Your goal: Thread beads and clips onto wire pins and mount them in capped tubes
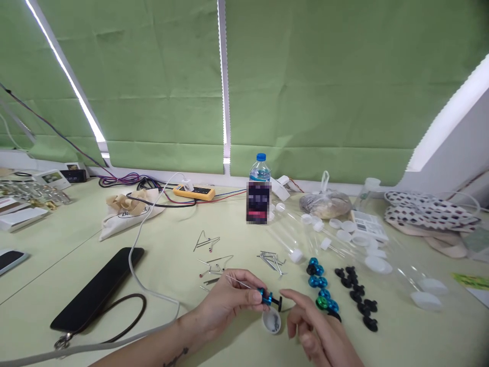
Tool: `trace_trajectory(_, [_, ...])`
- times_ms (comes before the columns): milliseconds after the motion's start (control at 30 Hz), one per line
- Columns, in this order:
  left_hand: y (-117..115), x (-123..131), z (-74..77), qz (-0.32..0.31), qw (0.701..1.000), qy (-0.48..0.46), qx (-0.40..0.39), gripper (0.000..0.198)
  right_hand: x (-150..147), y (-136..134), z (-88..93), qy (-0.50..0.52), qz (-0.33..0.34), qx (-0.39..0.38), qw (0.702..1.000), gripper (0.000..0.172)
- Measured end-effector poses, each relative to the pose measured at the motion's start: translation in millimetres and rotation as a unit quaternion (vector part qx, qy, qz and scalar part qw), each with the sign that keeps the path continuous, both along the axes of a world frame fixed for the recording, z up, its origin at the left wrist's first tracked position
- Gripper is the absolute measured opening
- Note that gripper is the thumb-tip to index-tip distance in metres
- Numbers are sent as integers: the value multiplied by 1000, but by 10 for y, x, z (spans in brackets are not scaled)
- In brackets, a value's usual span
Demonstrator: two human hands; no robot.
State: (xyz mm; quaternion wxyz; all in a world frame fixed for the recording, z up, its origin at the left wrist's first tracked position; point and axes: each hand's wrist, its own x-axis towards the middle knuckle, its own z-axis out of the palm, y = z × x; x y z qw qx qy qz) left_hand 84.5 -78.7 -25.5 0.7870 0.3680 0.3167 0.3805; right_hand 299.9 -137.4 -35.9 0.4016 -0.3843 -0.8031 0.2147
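My left hand pinches a small blue-and-black part between thumb and fingers. A thin metal rod sticks out of the same grip to the upper left. My right hand is just right of the part's black end, apart from it, with the index finger stretched out and the other fingers loosely bent. A thin dark line shows by its fingers, too small to name. Below the part stands a small white cup with tiny pieces inside. Blue round parts and black knob-like pieces lie to the right.
Thin metal rods and more bent rods lie ahead. Behind them stand a phone and a water bottle. Clear tubes and white caps spread to the right. A black case and white cable are left.
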Motion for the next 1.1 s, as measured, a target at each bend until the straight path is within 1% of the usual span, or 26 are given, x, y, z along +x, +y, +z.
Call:
trace_trajectory(200, [0,4,3,1,1000,-2,-3,24,-10,21,-16,5,7,6,1000,40])
trace_trajectory(300, [-3,3,7,1,1000,2,-2,24,-13,14,-19,7,-5,-28,1000,42])
trace_trajectory(367, [-7,-1,11,2,1000,1,-2,23,-13,5,-16,0,-11,-32,999,42])
trace_trajectory(467, [-9,-4,14,2,1000,-1,-2,23,-9,0,-15,1,8,-16,1000,40])
trace_trajectory(533, [-8,-3,14,1,1000,1,2,23,-9,-1,-14,11,15,-27,999,42])
trace_trajectory(600, [-6,0,9,0,1000,0,6,23,-11,-3,-11,7,6,-45,999,42])
trace_trajectory(700, [-5,4,1,-2,1000,0,6,23,-16,-10,3,6,14,-39,999,40])
trace_trajectory(800, [-7,9,-1,-5,1000,2,7,24,-27,-27,29,24,12,-72,997,47])
trace_trajectory(900, [-5,12,6,-3,1000,6,1,25,-38,-48,57,17,-5,-115,993,52])
trace_trajectory(1100, [0,9,0,-7,1000,10,-4,26,-44,-56,63,31,0,-104,994,52])
